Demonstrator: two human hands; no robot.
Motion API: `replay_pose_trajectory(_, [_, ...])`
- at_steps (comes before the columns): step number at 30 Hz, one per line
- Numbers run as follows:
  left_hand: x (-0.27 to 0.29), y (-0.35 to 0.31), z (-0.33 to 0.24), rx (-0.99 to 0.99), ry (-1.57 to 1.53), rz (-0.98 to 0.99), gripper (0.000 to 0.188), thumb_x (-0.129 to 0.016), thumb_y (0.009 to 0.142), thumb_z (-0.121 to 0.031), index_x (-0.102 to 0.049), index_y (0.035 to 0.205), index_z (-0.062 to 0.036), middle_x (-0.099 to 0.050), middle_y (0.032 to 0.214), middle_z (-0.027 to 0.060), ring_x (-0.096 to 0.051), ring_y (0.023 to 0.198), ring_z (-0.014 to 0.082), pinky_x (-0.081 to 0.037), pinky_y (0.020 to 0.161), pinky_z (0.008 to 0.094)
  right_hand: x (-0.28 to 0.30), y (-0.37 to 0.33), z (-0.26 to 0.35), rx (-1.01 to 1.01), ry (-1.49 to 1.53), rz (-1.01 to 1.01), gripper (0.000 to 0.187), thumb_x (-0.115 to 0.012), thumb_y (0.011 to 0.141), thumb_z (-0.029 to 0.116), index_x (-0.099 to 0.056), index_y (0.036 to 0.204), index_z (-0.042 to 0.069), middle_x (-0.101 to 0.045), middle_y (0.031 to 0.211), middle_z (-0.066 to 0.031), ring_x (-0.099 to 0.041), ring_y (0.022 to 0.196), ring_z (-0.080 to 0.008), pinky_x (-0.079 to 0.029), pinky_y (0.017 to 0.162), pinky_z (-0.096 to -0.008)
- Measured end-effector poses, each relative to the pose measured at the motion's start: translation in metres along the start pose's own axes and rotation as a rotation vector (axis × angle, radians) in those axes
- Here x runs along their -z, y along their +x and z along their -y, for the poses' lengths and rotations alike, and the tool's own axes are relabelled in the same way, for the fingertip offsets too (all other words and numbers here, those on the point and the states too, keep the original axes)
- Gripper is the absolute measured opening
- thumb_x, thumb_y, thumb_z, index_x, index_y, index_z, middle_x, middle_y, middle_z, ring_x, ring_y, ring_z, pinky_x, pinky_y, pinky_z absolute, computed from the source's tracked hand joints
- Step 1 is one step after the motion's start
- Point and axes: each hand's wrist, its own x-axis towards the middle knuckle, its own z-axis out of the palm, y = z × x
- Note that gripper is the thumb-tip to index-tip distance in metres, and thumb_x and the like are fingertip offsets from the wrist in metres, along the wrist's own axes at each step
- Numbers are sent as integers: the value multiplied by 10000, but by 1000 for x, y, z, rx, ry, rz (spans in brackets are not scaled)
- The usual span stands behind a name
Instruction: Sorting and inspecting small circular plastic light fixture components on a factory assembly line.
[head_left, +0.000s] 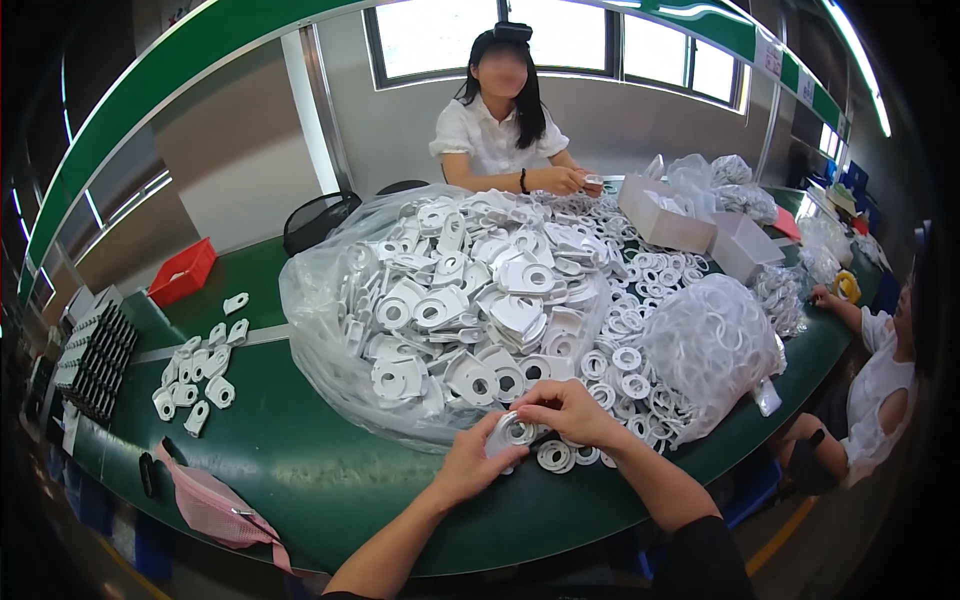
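Observation:
My left hand point(470, 464) grips a white plastic bracket point(499, 437) at the table's near edge, thumb along its near side. Fingers of my right hand point(570, 412) are pinched on a white ring point(517, 431) lying over the bracket's round opening. Whether the ring is seated cannot be made out. Just beyond my hands rises a large heap of similar white brackets point(450, 300) on a spread clear plastic bag point(330, 370). Loose white rings point(556, 456) lie beside and under my right wrist, with many more to the right of the heap.
A bulging clear bag of rings point(708, 345) stands at right. Several finished-looking brackets point(198, 370) lie at left near a red bin point(183, 272), stacked black trays point(97, 360) and a pink pouch point(222, 500). A person point(500, 130) works opposite; another person point(880, 370) sits at right.

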Motion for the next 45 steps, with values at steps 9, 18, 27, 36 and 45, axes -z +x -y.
replay_pose_trajectory(9, [-7, -1, 5, -61, 248, -185, 229, -467, 916, -218, -563, 972, -18, -537, 650, 167, -541, 572, 249, -403, 550, 345, -1, -1, -3, -32, -57, 135, 126, -598, 855, 106, -608, 939, 12, -580, 797, -3, -506, 704, -48, -416, 630, -197])
replay_pose_trajectory(18, [0, 2, 15, -22, 145, -190, 258, -457, 913, -215, -572, 858, 9, -511, 615, 120, -471, 543, 165, -381, 531, 310, -13, -2, -1, 180, -399, 20, 145, -602, 830, 157, -590, 879, 21, -582, 759, -92, -562, 686, -177, -442, 630, -274])
replay_pose_trajectory(27, [-6, 3, 19, -27, -326, -273, 174, -437, 936, -172, -451, 1051, -42, -531, 853, 29, -484, 719, 81, -379, 578, 235, -19, -1, -2, 66, 51, -139, 202, -520, 907, 144, -583, 1036, 2, -605, 886, -8, -522, 802, -56, -422, 708, -200])
replay_pose_trajectory(36, [3, 2, 27, -20, -281, -142, 286, -360, 962, -246, -525, 1045, -28, -545, 993, 31, -512, 877, 97, -406, 787, 230, -18, -3, 1, 78, -34, -70, 207, -542, 891, 138, -617, 1011, -13, -613, 848, -24, -529, 770, -56, -418, 671, -195])
replay_pose_trajectory(45, [5, 4, 17, -69, -84, -37, 280, -371, 957, -225, -531, 1008, -1, -555, 860, 55, -492, 809, 124, -392, 754, 258, -6, 1, -3, 226, -205, 36, 164, -543, 860, 97, -636, 975, 27, -580, 783, -64, -540, 728, -150, -414, 673, -256])
